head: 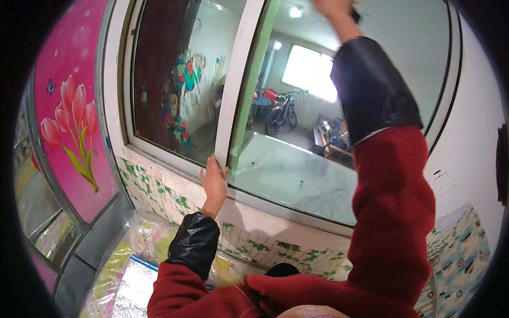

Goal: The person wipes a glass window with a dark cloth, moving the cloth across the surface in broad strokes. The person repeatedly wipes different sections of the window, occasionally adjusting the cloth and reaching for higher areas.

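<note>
Against the white frame of a sliding window (228,99), near its bottom rail, rests my left hand (214,181), fingers extended upward and holding nothing. My right hand (336,8) is raised to the top edge of the view, over the right glass pane (294,171), and is partly cut off. Something dark shows beside its wrist; whether the hand holds a thing cannot be told. The left pane (159,91) bears or reflects colourful flower decorations. Black cuffs cover both forearms over red sleeves. Through or in the glass appear a bicycle (283,113) and a bright window (308,71).
A pink panel with tulips (75,115) stands at the left. Below the sill lie plastic-wrapped patterned bedding (143,234) and a shiny silver sheet with a blue edge (135,286). Ivy-patterned covering (159,190) lines the wall; a patterned sheet (461,254) is at the right.
</note>
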Tool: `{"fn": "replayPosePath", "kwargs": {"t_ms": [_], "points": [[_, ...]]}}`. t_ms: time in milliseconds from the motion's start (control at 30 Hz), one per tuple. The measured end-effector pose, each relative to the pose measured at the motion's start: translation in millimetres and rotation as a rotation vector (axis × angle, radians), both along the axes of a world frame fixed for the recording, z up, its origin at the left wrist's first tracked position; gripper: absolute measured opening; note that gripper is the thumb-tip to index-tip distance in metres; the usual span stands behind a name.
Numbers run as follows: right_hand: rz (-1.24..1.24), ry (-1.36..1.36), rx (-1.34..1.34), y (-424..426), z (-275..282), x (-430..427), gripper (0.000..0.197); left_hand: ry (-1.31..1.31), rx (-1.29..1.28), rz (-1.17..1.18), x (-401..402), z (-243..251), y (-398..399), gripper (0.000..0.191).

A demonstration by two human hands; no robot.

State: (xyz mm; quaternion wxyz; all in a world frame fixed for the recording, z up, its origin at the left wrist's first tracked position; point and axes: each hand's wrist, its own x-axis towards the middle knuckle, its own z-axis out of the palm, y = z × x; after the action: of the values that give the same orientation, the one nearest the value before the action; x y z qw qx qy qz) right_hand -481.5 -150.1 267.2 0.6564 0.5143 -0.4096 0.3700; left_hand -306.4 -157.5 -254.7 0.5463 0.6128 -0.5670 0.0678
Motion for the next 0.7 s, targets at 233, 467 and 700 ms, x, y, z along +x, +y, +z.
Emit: {"fn": "replayPosePath", "kwargs": {"t_ms": [233, 467, 700], "points": [[0.175, 0.415, 0.096, -16.1, -237.1, 54.6, 0.011, 0.011, 0.008, 0.022, 2.6, 0.3, -7.8, 0.058], [-0.201, 0.211, 0.019, 12.0, -156.2, -92.2, 0.012, -0.057, 0.035, 0.074, 14.8, 0.6, -5.3, 0.057], [-0.278, -0.473, -0.226, 43.1, -52.8, -143.0, 0.028, 0.005, 0.047, 0.012, 3.0, 0.1, -2.7, 0.057]]}}
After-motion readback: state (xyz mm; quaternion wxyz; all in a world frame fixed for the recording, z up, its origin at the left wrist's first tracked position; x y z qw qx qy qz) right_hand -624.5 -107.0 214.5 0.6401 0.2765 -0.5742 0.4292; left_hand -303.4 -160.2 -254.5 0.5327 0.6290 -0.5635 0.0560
